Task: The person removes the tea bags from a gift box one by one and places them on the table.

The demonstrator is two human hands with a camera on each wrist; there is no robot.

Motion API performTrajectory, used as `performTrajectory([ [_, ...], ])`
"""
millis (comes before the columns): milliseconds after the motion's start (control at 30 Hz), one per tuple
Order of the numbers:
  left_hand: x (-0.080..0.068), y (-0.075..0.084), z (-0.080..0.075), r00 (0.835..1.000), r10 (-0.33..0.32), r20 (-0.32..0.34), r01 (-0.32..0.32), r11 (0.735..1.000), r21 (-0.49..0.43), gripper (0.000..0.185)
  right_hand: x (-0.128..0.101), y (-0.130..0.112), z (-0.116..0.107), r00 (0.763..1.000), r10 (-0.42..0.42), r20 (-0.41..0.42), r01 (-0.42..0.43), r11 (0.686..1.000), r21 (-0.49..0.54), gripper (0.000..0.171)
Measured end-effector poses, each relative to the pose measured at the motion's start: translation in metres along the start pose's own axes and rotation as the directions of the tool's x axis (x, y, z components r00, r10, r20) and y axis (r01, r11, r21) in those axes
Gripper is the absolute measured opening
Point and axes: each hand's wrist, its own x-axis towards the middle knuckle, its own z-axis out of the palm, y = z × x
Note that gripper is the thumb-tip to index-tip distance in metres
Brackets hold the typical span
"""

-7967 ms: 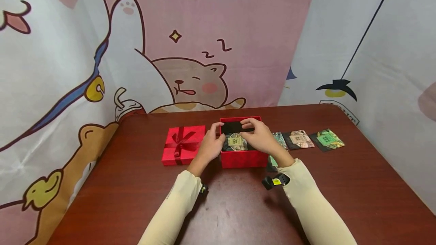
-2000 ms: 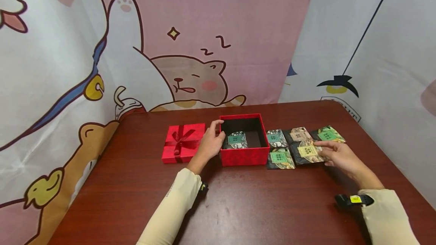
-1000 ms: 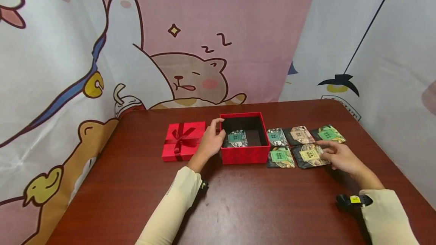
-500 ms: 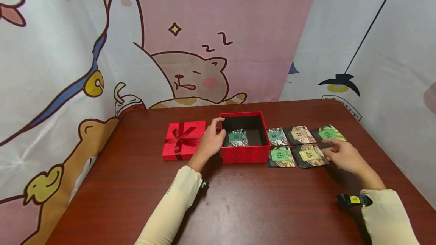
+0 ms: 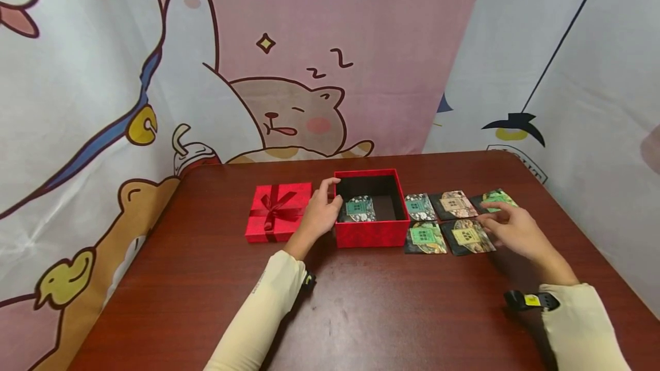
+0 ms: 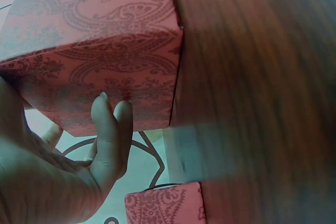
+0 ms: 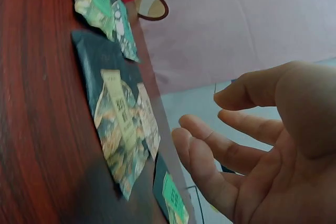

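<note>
In the head view my left hand [image 5: 321, 213] holds the left wall of an open red gift box [image 5: 371, 235]. In the left wrist view its fingers rest against the box's patterned outer side. One dark sachet with a teal label [image 5: 359, 209] lies inside the box. My right hand [image 5: 515, 232] hovers just right of a black sachet with a yellow label [image 5: 467, 237], its fingers loosely bent and holding nothing. The right wrist view shows a gap between those fingers and the sachet. Partly behind that hand lies a green-labelled sachet [image 5: 496, 196].
Left of the box sits its red lid [image 5: 275, 210] with a dark ribbon bow. Three more sachets lie right of the box: teal [image 5: 419, 206], pink [image 5: 454, 204] and green [image 5: 425, 237]. The brown table [image 5: 371, 308] ends at a printed cloth behind.
The yellow-labelled sachet went from the box to the table's front row. My right hand has let go of it and lifted slightly. The left hand stays on the box.
</note>
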Motion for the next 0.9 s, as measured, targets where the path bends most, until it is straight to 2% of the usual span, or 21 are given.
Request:
performTrajectory([
  [300,0.001,-0.001,0.0,1.0,0.008,-0.002,-0.008,1.0,-0.012,0.042,0.006,-0.027,0.005,0.999,0.012,-0.042,-0.01,0.999,0.044,0.048],
  [600,0.0,0.0,0.001,1.0,0.006,-0.004,-0.006,1.0,-0.001,0.042,0.014,-0.038,0.013,1.0,-0.015,0.004,0.015,0.996,0.091,0.045],
  [900,0.001,0.0,-0.001,1.0,0.003,-0.004,-0.003,1.0,-0.002,0.042,0.019,-0.058,0.017,0.999,-0.038,0.004,0.037,0.992,0.123,0.043],
])
